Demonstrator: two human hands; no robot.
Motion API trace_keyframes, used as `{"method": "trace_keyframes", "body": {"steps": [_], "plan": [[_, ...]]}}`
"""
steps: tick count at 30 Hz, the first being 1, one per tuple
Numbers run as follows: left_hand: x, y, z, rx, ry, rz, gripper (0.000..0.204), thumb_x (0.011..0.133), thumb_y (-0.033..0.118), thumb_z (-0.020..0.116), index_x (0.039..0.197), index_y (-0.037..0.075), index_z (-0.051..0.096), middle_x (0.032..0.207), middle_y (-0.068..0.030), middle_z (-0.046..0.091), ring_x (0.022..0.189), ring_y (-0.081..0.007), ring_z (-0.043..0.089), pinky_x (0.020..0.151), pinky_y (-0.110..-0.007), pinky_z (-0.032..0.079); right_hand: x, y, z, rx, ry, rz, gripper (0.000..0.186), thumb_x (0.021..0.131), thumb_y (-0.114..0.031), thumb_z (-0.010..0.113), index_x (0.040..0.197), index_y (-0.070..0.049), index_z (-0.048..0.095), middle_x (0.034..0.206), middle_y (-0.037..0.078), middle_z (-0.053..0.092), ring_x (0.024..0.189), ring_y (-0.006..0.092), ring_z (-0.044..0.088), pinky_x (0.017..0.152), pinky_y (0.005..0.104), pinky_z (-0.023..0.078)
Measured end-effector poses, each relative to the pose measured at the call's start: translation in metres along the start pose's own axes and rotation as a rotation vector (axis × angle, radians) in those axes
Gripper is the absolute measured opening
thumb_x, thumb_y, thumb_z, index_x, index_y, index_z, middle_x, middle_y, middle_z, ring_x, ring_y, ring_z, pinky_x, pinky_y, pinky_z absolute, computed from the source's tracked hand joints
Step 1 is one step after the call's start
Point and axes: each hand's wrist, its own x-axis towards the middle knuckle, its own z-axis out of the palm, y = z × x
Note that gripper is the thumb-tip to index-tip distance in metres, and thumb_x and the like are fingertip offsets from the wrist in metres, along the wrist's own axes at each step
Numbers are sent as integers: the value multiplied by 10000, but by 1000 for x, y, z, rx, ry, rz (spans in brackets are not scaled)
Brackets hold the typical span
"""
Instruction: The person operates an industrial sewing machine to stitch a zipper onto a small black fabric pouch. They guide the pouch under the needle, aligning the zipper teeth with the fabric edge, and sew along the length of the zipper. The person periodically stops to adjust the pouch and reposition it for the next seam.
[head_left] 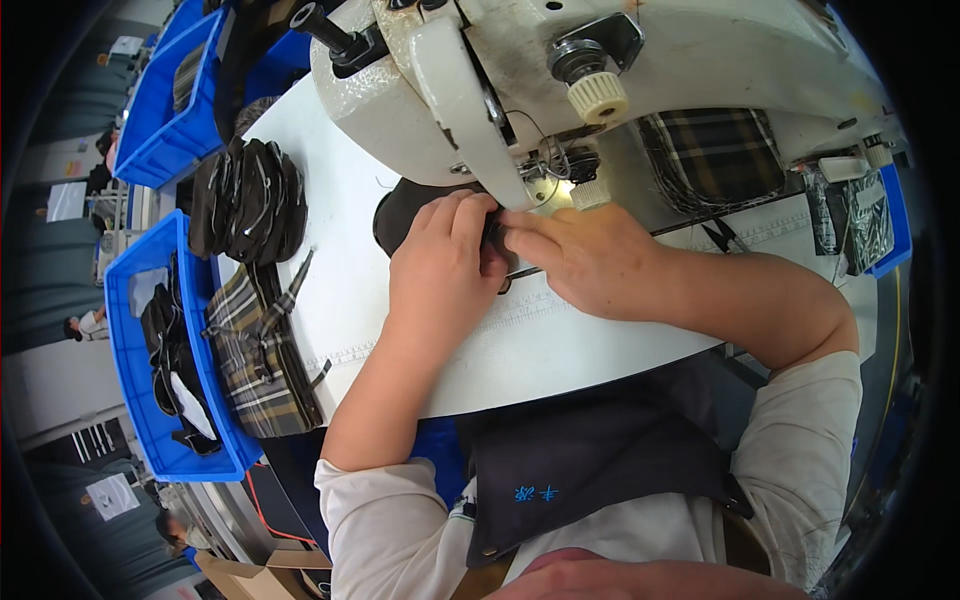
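A dark brown fabric piece (396, 216) lies under the head of a white sewing machine (362, 112), by the lit needle area. My left hand (440, 262) rests on its right part, fingers curled and thumb tucked in, gripping the fabric. Close against it, my right hand (605, 262) has its fingers bent together at the fabric's edge, just in front of the needle. The fingertips of both hands nearly meet, and they hide the part of the fabric between them. A cream-coloured knob (598, 98) sits on the machine above my right hand.
Left on the white table (345, 300) stand a stack of dark fabric pieces (250, 200) and plaid pieces (262, 350). Blue bins (118, 300) flank them. Right of the needle lie plaid pieces (715, 160), black snips (724, 238) and a plastic-wrapped packet (868, 222).
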Motion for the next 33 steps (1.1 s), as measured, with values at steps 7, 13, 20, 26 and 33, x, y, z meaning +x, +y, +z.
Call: {"method": "trace_keyframes", "body": {"steps": [7,13,20,26,33], "plan": [[5,2,2,121,90,89,336,785,42,786,1107,103,711,1122,-73,721,971,-324,685,865,-406,573,-3,3,6,-113,-55,-66,264,866,-121,689,1094,-28,595,1228,179,708,658,237,698,583,377,531],[7,3,9,24,97,138,371,804,-15,749,1155,104,758,1051,-68,691,917,-319,667,869,-413,557,-5,0,4,-110,-109,-50,233,863,-122,666,1082,-43,657,1121,103,681,706,224,695,593,375,547],[9,-5,6,-49,2,180,436,781,-37,732,1199,82,767,1070,-59,661,944,-308,644,845,-399,555,-5,3,6,-118,-50,-105,249,833,-137,717,1030,-32,606,990,120,659,625,212,685,536,360,511],[9,-5,4,3,-66,176,483,735,-7,759,1209,82,777,1189,-57,661,1045,-297,639,866,-373,562,-4,1,3,-139,-64,-110,235,834,-140,717,1009,-37,598,976,120,659,628,221,687,540,363,516],[13,-4,-3,-124,-52,189,399,801,62,777,1199,53,785,1241,-80,672,1155,-320,658,961,-431,560,1,12,-7,-178,-37,6,175,816,-131,722,961,-66,651,851,85,670,665,250,697,571,384,551]]}}
